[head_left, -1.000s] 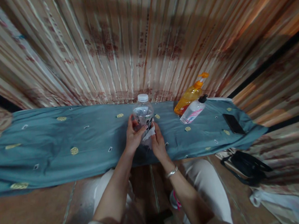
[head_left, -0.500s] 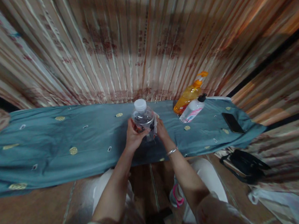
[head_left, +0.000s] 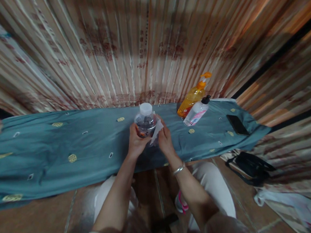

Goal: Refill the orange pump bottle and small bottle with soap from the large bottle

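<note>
A clear plastic bottle [head_left: 146, 121] with a white cap stands about upright over the cloth-covered table, in front of me. My left hand [head_left: 137, 141] is wrapped round its left and near side, thumb across the front. On the bottle's right side, my right hand [head_left: 164, 137] pinches a thin whitish sheet [head_left: 156, 130], which looks like a label or a tissue; I cannot tell which. The sheet hangs slanted against the bottle. Part of the bottle's lower half is hidden behind my left hand and the sheet. A silver bangle sits on my right wrist.
A teal patterned cloth [head_left: 93, 146] covers the narrow table. To the right stand an orange pump bottle [head_left: 192, 99] and a white pump bottle with a black top [head_left: 197, 112]. Farther right lies a dark phone [head_left: 237, 125]. A black bag [head_left: 252, 166] is below the right end. Curtains [head_left: 128, 43] hang behind.
My right hand has drawn down and a little toward me with the whitish sheet, which now shows more. The bottle stays in my left hand. The whole view has shifted slightly.
</note>
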Demonstrator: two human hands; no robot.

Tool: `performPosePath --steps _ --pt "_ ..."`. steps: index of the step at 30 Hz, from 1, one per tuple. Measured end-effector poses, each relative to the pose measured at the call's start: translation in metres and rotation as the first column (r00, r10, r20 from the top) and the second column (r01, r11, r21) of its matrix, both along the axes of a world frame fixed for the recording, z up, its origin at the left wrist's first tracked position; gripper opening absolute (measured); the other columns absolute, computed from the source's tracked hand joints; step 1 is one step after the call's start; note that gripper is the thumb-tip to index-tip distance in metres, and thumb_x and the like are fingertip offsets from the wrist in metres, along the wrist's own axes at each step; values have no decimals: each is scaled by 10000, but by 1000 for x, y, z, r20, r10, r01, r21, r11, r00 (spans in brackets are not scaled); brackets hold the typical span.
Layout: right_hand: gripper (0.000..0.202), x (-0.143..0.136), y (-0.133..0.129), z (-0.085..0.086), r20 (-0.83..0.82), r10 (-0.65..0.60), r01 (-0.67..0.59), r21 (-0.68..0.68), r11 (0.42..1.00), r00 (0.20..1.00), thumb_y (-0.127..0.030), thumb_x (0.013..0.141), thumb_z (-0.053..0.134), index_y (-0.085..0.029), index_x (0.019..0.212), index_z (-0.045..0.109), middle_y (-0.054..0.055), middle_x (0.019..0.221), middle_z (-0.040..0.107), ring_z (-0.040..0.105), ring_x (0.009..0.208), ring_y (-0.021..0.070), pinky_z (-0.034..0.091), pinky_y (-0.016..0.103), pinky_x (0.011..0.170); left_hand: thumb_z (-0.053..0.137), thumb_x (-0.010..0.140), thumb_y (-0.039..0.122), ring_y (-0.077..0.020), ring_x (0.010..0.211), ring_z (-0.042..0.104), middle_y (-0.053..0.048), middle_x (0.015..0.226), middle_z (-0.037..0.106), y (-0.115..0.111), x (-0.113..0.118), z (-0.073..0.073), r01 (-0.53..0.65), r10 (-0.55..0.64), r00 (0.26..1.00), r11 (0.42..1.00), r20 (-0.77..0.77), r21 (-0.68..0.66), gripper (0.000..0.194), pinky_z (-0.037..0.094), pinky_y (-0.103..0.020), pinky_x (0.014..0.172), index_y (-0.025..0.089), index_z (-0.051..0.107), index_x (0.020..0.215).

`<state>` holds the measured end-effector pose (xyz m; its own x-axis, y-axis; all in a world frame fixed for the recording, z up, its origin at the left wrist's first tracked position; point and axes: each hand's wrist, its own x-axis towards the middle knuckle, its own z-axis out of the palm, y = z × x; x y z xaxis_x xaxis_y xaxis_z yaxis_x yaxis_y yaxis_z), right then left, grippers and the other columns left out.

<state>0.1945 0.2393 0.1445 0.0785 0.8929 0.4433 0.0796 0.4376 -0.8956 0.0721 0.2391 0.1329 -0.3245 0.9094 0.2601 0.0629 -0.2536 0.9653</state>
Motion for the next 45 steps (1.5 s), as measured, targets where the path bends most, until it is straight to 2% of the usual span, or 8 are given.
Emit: performPosePath --steps 4,7,12,17,25,34,39,45 --pt "435 0 30 -15 -14 -46 42 -200 979 999 -458 947 324 -194 989 667 63 979 745 671 983 200 526 345 929 857 483 262 -178 824 635 1 927 658 -3 -1 4 92 -93 995 994 -26 -54 647 512 -299 768 200 580 1064" --pt "361 0 25 -39 35 -69 76 -278 958 997 -417 917 370 -208 814 645 34 746 711 662 768 195 557 354 808 867 477 295 -166 775 631 17 885 661 -5 -3 6 101 -102 995 992 -19 -71 633 503 -277 713 205 570 1029" --pt "327 2 -22 -59 79 -82 100 -248 964 993 -323 874 430 -189 1064 661 74 1017 736 676 957 198 520 393 948 864 498 344 -146 707 596 37 810 629 -5 -3 7 60 -64 997 994 -41 -86 580 472 -254 642 208 555 969" --pt "490 0 -53 -43 159 -97 120 -137 983 982 -258 868 467 -197 1347 548 99 1429 567 504 1337 210 357 431 1159 874 524 416 -149 675 571 26 793 593 -4 2 3 -66 57 994 994 -98 -89 584 467 -273 627 208 510 931" --pt "520 3 -22 17 180 -138 120 107 987 974 -292 934 416 -194 1444 450 104 1523 460 383 1432 203 274 455 1206 666 798 490 -230 1061 617 -55 1085 647 -8 5 0 97 -97 995 995 1 -3 479 465 -381 964 227 522 1172" --pt "534 -11 -49 24 368 -78 31 131 991 927 -217 949 386 -235 1482 416 95 1595 333 294 1479 233 266 482 1214 742 688 399 -189 859 665 -29 998 684 -6 2 5 131 -134 970 991 205 31 529 536 -303 775 236 533 1146" --pt "525 -2 -26 43 388 -98 8 226 974 916 -211 943 369 -228 1463 436 70 1568 386 296 1479 199 246 451 1223 800 650 448 -187 840 667 -27 962 682 -7 5 10 138 -144 967 990 211 41 549 546 -297 762 228 552 1087" --pt "540 3 -22 8 329 -55 22 105 994 943 -208 935 358 -178 1471 413 112 1531 446 361 1447 201 274 462 1209 837 617 422 -162 877 653 -3 960 673 -8 1 13 102 -106 960 994 259 28 576 518 -275 830 229 558 1083"
